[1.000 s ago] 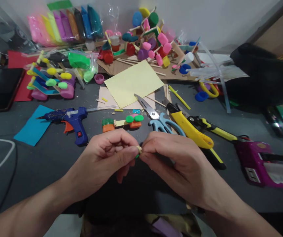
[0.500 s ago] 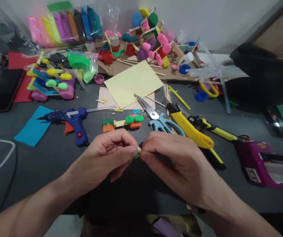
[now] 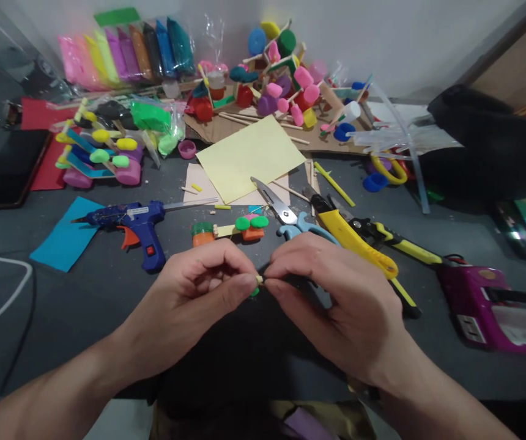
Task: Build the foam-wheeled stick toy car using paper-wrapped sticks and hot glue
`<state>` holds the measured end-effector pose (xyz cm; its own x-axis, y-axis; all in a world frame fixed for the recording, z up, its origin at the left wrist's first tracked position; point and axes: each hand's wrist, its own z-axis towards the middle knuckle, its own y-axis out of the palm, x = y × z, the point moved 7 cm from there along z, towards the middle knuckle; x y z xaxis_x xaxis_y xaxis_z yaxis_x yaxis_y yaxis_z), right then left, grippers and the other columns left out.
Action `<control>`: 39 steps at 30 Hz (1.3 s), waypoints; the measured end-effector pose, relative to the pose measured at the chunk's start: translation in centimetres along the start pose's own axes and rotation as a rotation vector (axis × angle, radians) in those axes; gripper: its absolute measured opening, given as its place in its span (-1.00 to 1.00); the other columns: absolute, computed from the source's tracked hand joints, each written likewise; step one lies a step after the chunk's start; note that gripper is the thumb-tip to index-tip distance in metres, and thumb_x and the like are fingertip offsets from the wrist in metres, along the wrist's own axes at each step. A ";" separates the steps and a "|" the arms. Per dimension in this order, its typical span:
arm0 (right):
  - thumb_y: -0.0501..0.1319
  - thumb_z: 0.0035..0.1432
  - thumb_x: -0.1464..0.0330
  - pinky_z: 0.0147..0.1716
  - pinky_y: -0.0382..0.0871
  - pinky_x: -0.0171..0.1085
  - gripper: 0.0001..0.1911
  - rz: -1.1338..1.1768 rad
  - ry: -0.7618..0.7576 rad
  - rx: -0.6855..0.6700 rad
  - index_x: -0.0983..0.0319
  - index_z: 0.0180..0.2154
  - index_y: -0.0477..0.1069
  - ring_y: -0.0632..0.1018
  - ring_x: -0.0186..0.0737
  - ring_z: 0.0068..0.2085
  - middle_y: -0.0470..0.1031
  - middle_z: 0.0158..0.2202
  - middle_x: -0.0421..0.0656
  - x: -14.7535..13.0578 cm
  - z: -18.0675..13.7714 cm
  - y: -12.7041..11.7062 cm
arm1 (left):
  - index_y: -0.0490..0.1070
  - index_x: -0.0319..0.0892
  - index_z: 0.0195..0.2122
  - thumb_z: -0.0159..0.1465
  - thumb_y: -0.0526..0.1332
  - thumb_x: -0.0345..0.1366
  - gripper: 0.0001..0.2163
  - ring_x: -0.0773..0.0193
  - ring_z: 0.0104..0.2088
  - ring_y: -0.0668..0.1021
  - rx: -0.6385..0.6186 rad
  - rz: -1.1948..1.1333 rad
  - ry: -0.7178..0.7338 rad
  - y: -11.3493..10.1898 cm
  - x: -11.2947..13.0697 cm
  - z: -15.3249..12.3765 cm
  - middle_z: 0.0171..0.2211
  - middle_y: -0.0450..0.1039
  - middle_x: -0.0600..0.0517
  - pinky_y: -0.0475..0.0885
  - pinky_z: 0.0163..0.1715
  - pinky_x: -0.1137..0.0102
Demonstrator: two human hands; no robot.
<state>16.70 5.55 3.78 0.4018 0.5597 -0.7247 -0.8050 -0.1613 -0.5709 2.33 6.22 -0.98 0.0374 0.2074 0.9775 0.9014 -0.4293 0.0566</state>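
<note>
My left hand [image 3: 203,299] pinches a small pale piece [image 3: 259,279] between thumb and forefinger; most of it is hidden. A green bit [image 3: 255,292] shows just below those fingertips. From the other side, the thumb and forefinger of my right hand [image 3: 336,299] close on the piece's tip. Beyond my hands lies a small model with orange and green caps [image 3: 203,232], a pale stick and green clay ovals [image 3: 251,222]. Blue-handled scissors [image 3: 285,214] lie behind my right hand, beside a yellow utility knife [image 3: 355,241].
A blue glue gun [image 3: 141,220] rests on the left near blue paper [image 3: 68,244]. Yellow paper [image 3: 251,159] lies mid-table. Colourful models [image 3: 285,79] and clay packets [image 3: 129,52] line the back. Pliers [image 3: 382,235] and a purple power strip [image 3: 469,305] are at right.
My right fingertips have shifted slightly right on the pale piece, and my right hand is turned a little. My left hand stays nearly in place. The whole view has shifted slightly.
</note>
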 end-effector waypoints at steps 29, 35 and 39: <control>0.44 0.13 0.33 -0.50 0.36 -0.40 -0.84 0.532 0.526 0.163 0.22 -0.44 0.55 0.48 -0.36 -0.48 0.53 -0.49 -0.23 2.1 -0.7 1.4 | 0.55 -0.16 -0.21 0.30 0.26 -0.52 -0.85 0.30 -0.36 0.56 0.195 0.863 0.736 0.5 5.0 -2.7 -0.33 0.55 -0.01 0.47 -0.32 0.45; 0.34 0.16 0.45 -0.50 0.34 -0.43 -0.84 0.451 0.480 0.151 0.22 -0.48 0.51 0.45 -0.39 -0.48 0.48 -0.52 -0.26 1.8 -0.3 1.0 | 0.54 -0.15 -0.18 0.30 0.27 -0.52 -0.85 0.29 -0.31 0.59 0.163 0.837 0.719 0.5 4.8 -2.5 -0.29 0.59 -0.02 0.48 -0.23 0.45; 0.31 0.16 0.47 -0.51 0.31 -0.41 -0.84 0.392 0.436 0.163 0.21 -0.47 0.50 0.44 -0.39 -0.49 0.47 -0.52 -0.27 1.5 -0.2 0.9 | 0.50 -0.15 -0.20 0.34 0.28 -0.43 -0.94 0.30 -0.29 0.60 0.164 0.676 0.571 0.2 4.3 -1.7 -0.29 0.59 0.00 0.47 -0.26 0.46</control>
<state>16.74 6.08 2.08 0.1759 0.0937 -0.9799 -0.9718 -0.1425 -0.1881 1.97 5.52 3.55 0.4015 -0.5311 0.7461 0.8165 -0.1614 -0.5543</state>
